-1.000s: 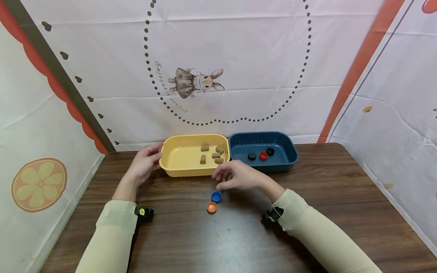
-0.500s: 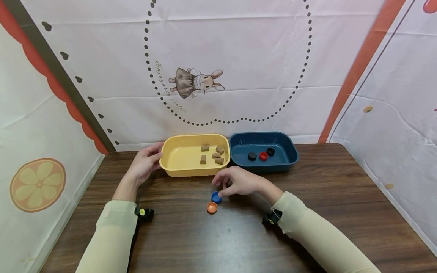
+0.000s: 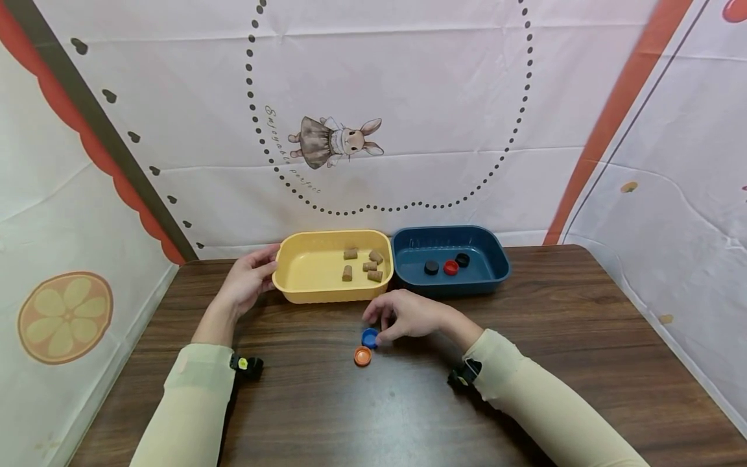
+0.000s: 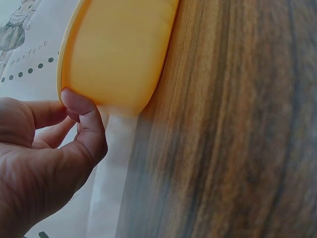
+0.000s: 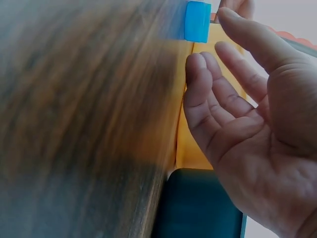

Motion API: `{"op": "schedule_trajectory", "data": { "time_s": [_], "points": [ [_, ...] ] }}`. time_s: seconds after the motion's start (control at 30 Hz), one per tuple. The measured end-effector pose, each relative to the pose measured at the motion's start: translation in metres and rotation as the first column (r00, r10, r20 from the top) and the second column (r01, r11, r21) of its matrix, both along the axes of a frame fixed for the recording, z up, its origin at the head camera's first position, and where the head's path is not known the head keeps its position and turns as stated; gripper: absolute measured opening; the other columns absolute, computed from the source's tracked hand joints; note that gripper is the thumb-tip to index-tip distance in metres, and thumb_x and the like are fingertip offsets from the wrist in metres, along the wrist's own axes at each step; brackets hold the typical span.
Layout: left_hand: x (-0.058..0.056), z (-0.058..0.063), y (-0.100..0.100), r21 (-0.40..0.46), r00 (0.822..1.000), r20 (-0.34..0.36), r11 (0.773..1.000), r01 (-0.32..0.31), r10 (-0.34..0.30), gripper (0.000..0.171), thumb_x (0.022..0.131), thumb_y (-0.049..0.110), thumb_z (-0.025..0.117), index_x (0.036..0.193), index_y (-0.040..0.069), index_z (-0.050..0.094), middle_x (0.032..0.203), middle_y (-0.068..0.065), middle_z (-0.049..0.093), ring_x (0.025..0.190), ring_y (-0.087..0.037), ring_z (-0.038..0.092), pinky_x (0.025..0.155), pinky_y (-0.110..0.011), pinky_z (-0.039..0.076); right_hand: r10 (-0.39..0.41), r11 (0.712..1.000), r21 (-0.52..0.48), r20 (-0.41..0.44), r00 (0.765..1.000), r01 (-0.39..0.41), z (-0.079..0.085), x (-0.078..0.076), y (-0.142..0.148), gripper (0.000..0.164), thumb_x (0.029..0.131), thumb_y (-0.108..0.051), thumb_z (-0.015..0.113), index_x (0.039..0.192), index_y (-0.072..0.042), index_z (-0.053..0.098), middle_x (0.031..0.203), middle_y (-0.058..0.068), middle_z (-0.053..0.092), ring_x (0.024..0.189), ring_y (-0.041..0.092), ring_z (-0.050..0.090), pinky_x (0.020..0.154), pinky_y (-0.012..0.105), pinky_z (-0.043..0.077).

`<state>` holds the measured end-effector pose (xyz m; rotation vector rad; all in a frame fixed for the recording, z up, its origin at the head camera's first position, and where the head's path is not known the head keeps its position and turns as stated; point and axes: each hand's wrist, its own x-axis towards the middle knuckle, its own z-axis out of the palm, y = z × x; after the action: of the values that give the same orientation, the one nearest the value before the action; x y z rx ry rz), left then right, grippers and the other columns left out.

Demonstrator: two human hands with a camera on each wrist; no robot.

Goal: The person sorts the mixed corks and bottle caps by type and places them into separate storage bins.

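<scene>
At the left end of a yellow tray, my left hand holds the rim, with its thumb against the end wall. Several corks lie inside this tray. In front of it, a blue bottle cap and an orange bottle cap rest on the table side by side. My right hand hovers low over the blue cap, thumb close to its right edge. The right wrist view shows the blue cap just beyond the thumb and fingertips, not between them.
A dark blue tray stands against the yellow tray's right side, holding two black caps and a red cap. Both trays stand near the table's back edge, before a printed cloth wall.
My right hand has come down and toward me from the yellow tray's front edge to the blue cap. The left hand and both trays have stayed put.
</scene>
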<state>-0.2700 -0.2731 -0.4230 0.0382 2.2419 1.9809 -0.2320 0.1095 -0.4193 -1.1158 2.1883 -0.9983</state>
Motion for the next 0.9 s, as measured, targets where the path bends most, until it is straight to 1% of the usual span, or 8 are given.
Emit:
{"op": "schedule_trajectory", "data": {
  "time_s": [0.23,0.6,0.9],
  "points": [
    [-0.0002,0.0,0.0008,0.006,1.0,-0.005,1.0,0.006,-0.006,0.056,0.113,0.011,0.051,0.166,0.006,0.035,0.137,-0.019,0.046,0.101,-0.015,0.061,0.077,-0.024,0.058,0.026,1.0,0.016,-0.001,1.0,-0.026,-0.0034,0.0013,-0.0023,0.037,0.091,-0.018,0.087,0.125,-0.013,0.074,0.105,0.001,0.073,0.089,0.015,0.067,0.076,0.027,0.055],
    [0.0017,0.0017,0.0005,0.006,1.0,-0.003,1.0,0.0,0.0,0.055,0.113,0.009,0.051,0.166,0.005,0.035,0.138,-0.021,0.046,0.101,-0.017,0.061,0.078,-0.024,0.058,0.024,0.999,0.037,-0.046,0.999,-0.023,-0.0057,0.0036,-0.0042,0.035,0.09,-0.017,0.088,0.122,-0.015,0.075,0.106,-0.003,0.069,0.092,0.018,0.066,0.077,0.027,0.054],
    [0.0021,0.0018,0.0003,0.005,1.0,-0.004,1.0,0.005,-0.005,0.056,0.113,0.01,0.051,0.166,0.005,0.034,0.136,-0.02,0.046,0.099,-0.016,0.06,0.077,-0.024,0.058,0.026,0.999,0.042,-0.063,0.998,-0.023,-0.0066,0.0041,-0.0047,0.032,0.091,-0.016,0.087,0.121,-0.016,0.075,0.106,-0.005,0.069,0.091,0.017,0.065,0.078,0.027,0.054]
  ]
}}
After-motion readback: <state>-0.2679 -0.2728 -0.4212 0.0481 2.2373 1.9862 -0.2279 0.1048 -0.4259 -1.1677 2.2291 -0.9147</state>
